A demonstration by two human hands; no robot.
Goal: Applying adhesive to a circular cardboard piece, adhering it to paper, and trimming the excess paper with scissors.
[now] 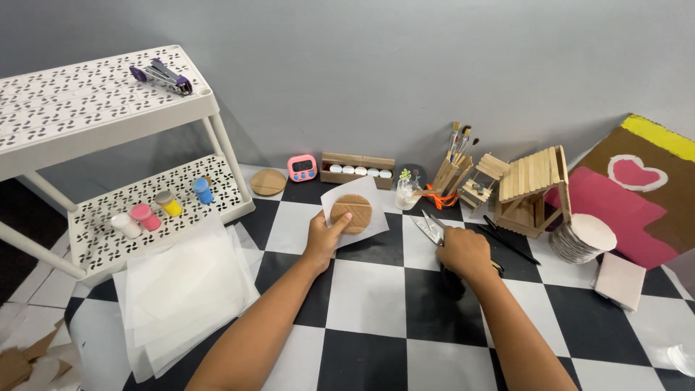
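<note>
Cardboard disc [351, 213] and white paper sheet [356, 211] pinched together in left hand [323, 239], thumb across disc, above checkered floor [365, 297]. Right hand [463, 253] closed around scissors [434, 230], well apart from disc. Stick house [532, 190] beyond.

one head-worn camera looks forward and steeply down from above the person's forearms, close over the checkered floor [376, 289], facing the grey wall [405, 65]; the white shelf rack [94, 108] fills the left edge.
</note>
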